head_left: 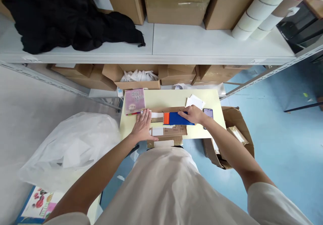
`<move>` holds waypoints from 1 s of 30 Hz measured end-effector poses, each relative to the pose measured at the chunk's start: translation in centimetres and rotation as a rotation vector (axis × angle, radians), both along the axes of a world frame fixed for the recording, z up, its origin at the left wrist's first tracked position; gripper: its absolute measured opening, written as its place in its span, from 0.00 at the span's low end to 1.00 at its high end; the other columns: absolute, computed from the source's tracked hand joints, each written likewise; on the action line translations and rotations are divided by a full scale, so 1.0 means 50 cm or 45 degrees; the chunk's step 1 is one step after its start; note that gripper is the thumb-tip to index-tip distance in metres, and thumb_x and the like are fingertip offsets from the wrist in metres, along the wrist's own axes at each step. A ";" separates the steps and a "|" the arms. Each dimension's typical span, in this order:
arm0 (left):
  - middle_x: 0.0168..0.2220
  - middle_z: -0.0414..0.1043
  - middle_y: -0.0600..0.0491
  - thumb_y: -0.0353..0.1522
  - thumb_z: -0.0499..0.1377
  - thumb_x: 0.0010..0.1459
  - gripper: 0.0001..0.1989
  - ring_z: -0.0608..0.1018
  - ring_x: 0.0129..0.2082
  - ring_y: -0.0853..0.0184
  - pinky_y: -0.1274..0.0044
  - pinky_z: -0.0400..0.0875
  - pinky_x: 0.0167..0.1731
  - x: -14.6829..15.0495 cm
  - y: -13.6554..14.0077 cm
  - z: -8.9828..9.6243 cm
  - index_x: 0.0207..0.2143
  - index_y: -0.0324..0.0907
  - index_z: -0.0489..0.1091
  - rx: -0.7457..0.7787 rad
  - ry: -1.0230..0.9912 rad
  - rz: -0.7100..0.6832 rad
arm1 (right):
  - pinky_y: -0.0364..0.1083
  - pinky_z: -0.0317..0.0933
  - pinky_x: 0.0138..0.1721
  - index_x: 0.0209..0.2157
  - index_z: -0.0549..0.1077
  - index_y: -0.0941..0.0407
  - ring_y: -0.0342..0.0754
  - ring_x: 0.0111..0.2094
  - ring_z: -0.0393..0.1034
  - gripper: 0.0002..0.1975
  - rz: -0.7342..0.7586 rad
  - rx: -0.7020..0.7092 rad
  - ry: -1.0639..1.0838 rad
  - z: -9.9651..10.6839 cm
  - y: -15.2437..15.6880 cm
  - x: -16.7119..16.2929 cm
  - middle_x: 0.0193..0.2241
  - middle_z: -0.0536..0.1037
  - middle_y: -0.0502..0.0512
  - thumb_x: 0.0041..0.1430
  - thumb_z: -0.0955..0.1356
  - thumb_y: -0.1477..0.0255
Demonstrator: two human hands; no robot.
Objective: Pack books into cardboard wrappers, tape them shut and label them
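Hands (143,126), two; blue-orange object (175,119), one

The right hand (193,114) partly hides the blue object (176,119).

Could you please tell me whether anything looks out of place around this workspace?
Possibly: a white scrap lies on the blue floor, like dropped litter, and a black cloth is heaped crumpled on the shelf.

Blue piece (174,118): long and flat, set crosswise, left to right, with brown cardboard showing on its near and far sides.
Orange end (166,118): a short block, pointing left.
Cardboard (180,130): brown, dark slits toward the right, white patch at left, near the table's (161,97) front edge.
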State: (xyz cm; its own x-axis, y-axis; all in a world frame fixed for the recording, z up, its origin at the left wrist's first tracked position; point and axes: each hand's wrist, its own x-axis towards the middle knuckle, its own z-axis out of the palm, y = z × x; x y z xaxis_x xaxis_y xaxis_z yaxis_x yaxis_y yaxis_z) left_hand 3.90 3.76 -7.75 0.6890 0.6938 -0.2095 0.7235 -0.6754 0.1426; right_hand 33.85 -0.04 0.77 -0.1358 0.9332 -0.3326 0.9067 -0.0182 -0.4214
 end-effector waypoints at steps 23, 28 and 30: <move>0.68 0.32 0.34 0.51 0.54 0.50 0.54 0.37 0.68 0.50 0.60 0.30 0.63 0.376 -0.097 0.007 0.66 0.26 0.34 -0.141 -0.057 -0.361 | 0.42 0.51 0.26 0.16 0.64 0.56 0.41 0.19 0.56 0.27 -0.131 0.024 0.333 -0.209 -0.085 0.254 0.14 0.65 0.49 0.59 0.57 0.53; 0.68 0.32 0.35 0.43 0.55 0.51 0.50 0.37 0.68 0.52 0.63 0.33 0.63 0.355 -0.089 0.007 0.65 0.25 0.34 -0.160 -0.017 -0.359 | 0.42 0.51 0.25 0.18 0.67 0.57 0.41 0.19 0.56 0.28 -0.147 -0.009 0.432 -0.221 -0.111 0.285 0.15 0.66 0.50 0.60 0.55 0.52; 0.68 0.32 0.36 0.41 0.56 0.49 0.50 0.37 0.68 0.52 0.63 0.33 0.63 0.352 -0.088 0.006 0.66 0.26 0.34 -0.162 -0.012 -0.373 | 0.43 0.52 0.26 0.19 0.68 0.57 0.42 0.20 0.58 0.29 -0.114 -0.005 0.417 -0.216 -0.125 0.315 0.17 0.69 0.51 0.61 0.54 0.52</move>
State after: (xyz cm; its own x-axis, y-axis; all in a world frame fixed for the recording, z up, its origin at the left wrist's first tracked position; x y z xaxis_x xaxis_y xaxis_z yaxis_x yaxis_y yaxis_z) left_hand 21.50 -0.62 -7.47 0.8578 0.4346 -0.2746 0.4994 -0.8311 0.2447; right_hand 49.62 -6.31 -10.04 -0.1534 0.9452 -0.2882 0.7181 -0.0937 -0.6896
